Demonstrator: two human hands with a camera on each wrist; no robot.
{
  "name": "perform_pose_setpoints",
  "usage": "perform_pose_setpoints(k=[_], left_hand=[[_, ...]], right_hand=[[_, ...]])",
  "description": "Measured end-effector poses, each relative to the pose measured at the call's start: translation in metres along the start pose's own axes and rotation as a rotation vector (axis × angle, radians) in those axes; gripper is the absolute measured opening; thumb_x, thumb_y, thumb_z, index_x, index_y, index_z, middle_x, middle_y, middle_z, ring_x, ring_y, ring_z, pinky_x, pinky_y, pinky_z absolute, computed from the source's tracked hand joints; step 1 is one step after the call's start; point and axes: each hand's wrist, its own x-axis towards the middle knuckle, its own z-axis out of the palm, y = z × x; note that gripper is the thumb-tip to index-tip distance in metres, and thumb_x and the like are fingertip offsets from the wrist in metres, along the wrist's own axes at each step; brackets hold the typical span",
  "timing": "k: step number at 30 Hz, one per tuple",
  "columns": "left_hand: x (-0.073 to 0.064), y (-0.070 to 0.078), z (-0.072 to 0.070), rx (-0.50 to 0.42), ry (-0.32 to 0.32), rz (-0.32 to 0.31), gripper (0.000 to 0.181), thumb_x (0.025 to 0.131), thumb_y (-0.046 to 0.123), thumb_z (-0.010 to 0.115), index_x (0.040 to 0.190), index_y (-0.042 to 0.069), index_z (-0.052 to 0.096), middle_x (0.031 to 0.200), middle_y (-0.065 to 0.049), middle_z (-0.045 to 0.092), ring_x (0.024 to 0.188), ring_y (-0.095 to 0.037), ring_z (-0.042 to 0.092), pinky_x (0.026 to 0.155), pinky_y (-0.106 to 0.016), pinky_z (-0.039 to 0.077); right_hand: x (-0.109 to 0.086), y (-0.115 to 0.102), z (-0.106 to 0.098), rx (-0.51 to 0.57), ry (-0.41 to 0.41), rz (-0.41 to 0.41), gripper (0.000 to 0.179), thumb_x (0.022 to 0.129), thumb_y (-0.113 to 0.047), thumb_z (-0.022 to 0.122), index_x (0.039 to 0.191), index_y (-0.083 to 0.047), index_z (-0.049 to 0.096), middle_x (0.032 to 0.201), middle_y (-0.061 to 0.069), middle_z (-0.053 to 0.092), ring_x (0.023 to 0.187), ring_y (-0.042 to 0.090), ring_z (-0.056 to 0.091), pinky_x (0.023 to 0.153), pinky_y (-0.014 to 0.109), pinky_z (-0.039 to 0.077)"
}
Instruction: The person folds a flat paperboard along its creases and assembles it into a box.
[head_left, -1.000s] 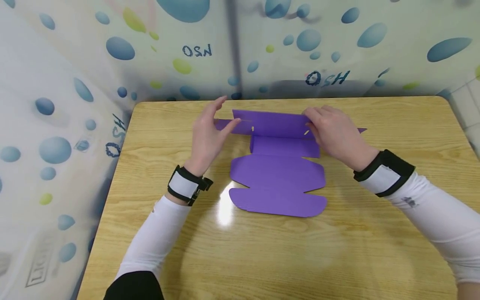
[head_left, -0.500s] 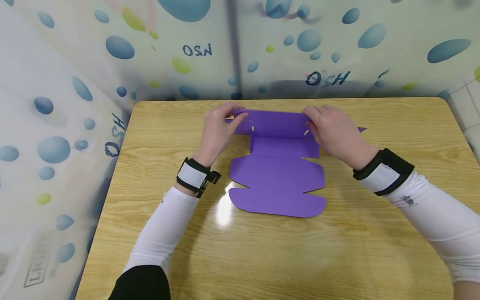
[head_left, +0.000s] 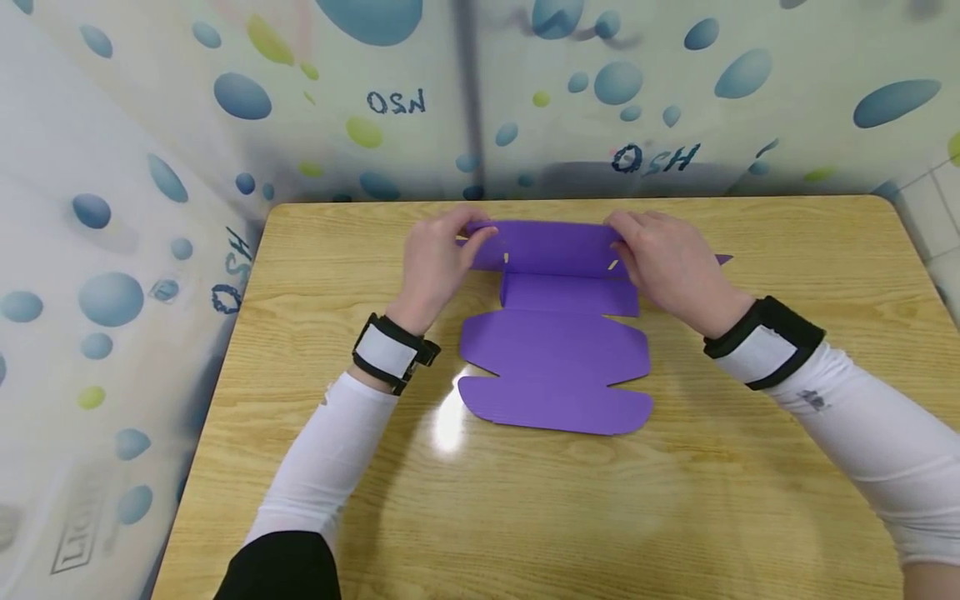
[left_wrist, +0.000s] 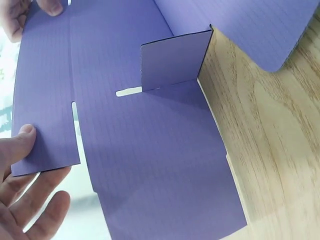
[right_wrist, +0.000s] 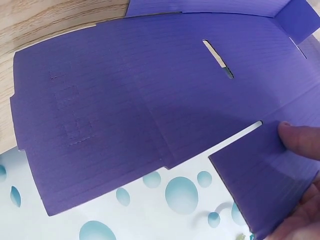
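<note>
Left grip (head_left: 435, 267) and right grip (head_left: 673, 267) pinch purple cardboard (head_left: 555, 346), long panels paralleling far edge of bench (head_left: 600, 508). Way more room nearside.

One left hand (head_left: 431, 268) and one right hand (head_left: 669, 268), two hands in all, have one purple cardboard sheet (head_left: 555, 342) between their fingers (left_wrist: 20, 145). Two small slots (right_wrist: 216, 56) lie between both hands' fingers, two wrist straps (head_left: 386, 350) and two white sleeves (head_left: 322, 462) behind them, one worktop (head_left: 525, 508) below.
</note>
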Motion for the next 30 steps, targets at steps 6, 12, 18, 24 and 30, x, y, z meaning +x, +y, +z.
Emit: perform_pose_setpoints(k=[6,12,18,24,30], left_hand=[[-0.002,0.004,0.001,0.011,0.026,0.001,0.015,0.094,0.015,0.078,0.099,0.001,0.077,0.092,-0.01,0.078,0.078,-0.022,0.074,0.07,-0.033,0.058],[-0.009,0.014,0.007,0.045,0.076,-0.019,0.014,0.096,0.014,0.076,0.094,0.0,0.076,0.082,-0.009,0.076,0.068,-0.021,0.071,0.06,-0.034,0.054],[-0.02,0.032,0.02,0.06,0.104,-0.054,0.013,0.1,0.012,0.07,0.092,0.001,0.074,0.08,-0.008,0.076,0.064,-0.018,0.07,0.056,-0.032,0.054],[-0.034,0.046,0.027,-0.097,0.026,-0.099,0.028,0.102,0.017,0.068,0.119,-0.006,0.072,0.1,-0.017,0.077,0.082,-0.022,0.076,0.07,-0.03,0.06],[-0.04,0.041,0.03,-0.229,0.021,-0.111,0.036,0.103,0.014,0.066,0.13,-0.009,0.065,0.102,-0.02,0.076,0.079,-0.022,0.075,0.07,-0.026,0.06]], right_hand=[[0.0,0.0,0.002,0.0,0.01,-0.003,0.015,0.092,0.01,0.066,0.102,0.002,0.057,0.078,0.014,0.061,0.066,0.033,0.059,0.057,0.048,0.05],[0.001,0.0,0.002,-0.005,0.014,0.001,0.015,0.093,0.01,0.066,0.103,0.002,0.057,0.079,0.014,0.062,0.068,0.034,0.06,0.057,0.049,0.051],[0.0,-0.001,0.003,-0.01,0.023,0.003,0.015,0.092,0.01,0.065,0.101,0.002,0.056,0.077,0.014,0.061,0.068,0.035,0.061,0.056,0.049,0.051],[-0.002,0.0,0.004,-0.016,0.044,-0.007,0.016,0.092,0.012,0.065,0.099,0.002,0.055,0.076,0.013,0.06,0.066,0.035,0.06,0.055,0.05,0.049],[-0.001,-0.001,0.006,-0.01,0.046,-0.016,0.017,0.091,0.011,0.066,0.098,0.001,0.055,0.076,0.013,0.06,0.067,0.035,0.06,0.054,0.049,0.049]])
